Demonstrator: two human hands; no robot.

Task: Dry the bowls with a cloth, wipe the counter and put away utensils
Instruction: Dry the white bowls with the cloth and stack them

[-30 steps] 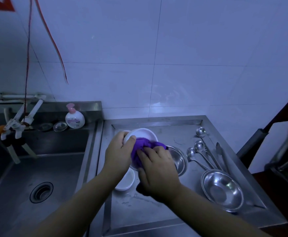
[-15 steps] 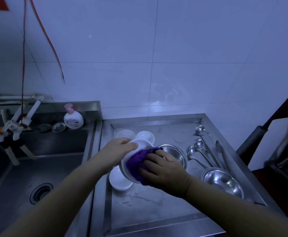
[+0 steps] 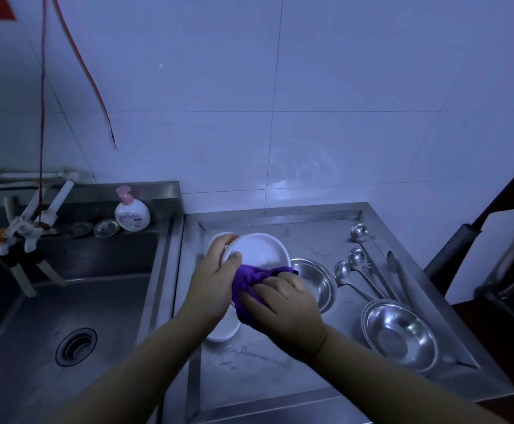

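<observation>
Purple cloth (image 3: 251, 281) is bunched under my right hand (image 3: 286, 310), whose fingers curl down over it and press it against the lower inside edge of a white bowl (image 3: 258, 250). My left hand (image 3: 216, 280) has the bowl by its left rim, thumb over the front edge and fingers wrapped behind, so that grip is closed on the bowl and tilts its opening toward me above the tabletop (image 3: 280, 371). The right grip is closed on the cloth.

Below my hands another white bowl (image 3: 223, 327) sits on the steel, partly covered by my left wrist. A sliver of a further white bowl (image 3: 214, 240) shows just behind my left fingers. Just right of the cloth stands a small steel bowl (image 3: 315, 281), and near the right front edge rests a larger steel bowl (image 3: 402, 335), which seems to be nested in another. Between them and the back rim lie three steel ladles (image 3: 356, 260) side by side, with steel tongs (image 3: 397, 278) just to their right.

To the left the sink (image 3: 35, 332) is sunk in shadow, its drain (image 3: 76, 347) near the front. A soap bottle with a pink pump (image 3: 131, 214) stands on the ledge behind it, beside the white taps (image 3: 32, 221).
</observation>
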